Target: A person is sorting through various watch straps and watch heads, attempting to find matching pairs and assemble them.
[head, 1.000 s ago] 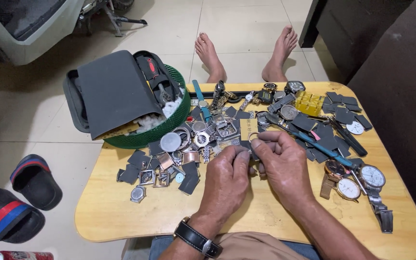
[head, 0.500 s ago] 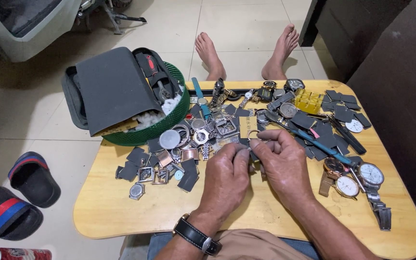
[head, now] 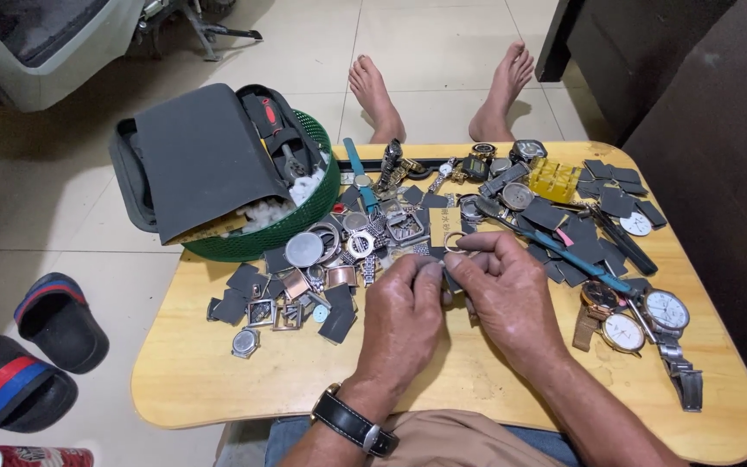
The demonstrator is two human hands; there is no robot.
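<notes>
- Left hand (head: 404, 324) and right hand (head: 512, 298) meet over the middle of the wooden surface (head: 218, 380), fingertips touching each other.
- Fingers (head: 430, 275) of both hands are pinched nearly closed on a small dark part (head: 450, 278); it sits between the fingertips and is mostly hidden, so its kind cannot be told.
- A thin metal ring (head: 456, 243) shows just above the right fingertips; whether the fingers hold it or it lies on the surface cannot be told.
- Left wrist carries a black-strapped wristwatch (head: 352, 421).
- Just beyond the fingers: a small yellow card (head: 444, 221) and a heap of watch cases (head: 347, 242), bezels and loose metal pieces.
- Left of the fingers: flat dark grey pads (head: 244, 281), square metal frames, one round watch case (head: 245, 342) lying apart near the surface edge.
- Far left beyond the fingers: green mesh basket (head: 300, 227), with a grey tool pouch (head: 196, 160) tilted in it and white wadding under the flap.
- Right of the fingers: a blue-handled tool (head: 564, 251) lies slantwise; past it, three white-dial and dark-dial watches (head: 641, 316) close together, one on a steel bracelet.
- Far right beyond the fingers: a yellow block (head: 555, 180) and more grey pads.
- Beyond the surface: two bare feet (head: 373, 95) on the tiled floor.
- On the floor, well left of the hands: a pair of dark sandals (head: 32, 355) with red and blue bands.
</notes>
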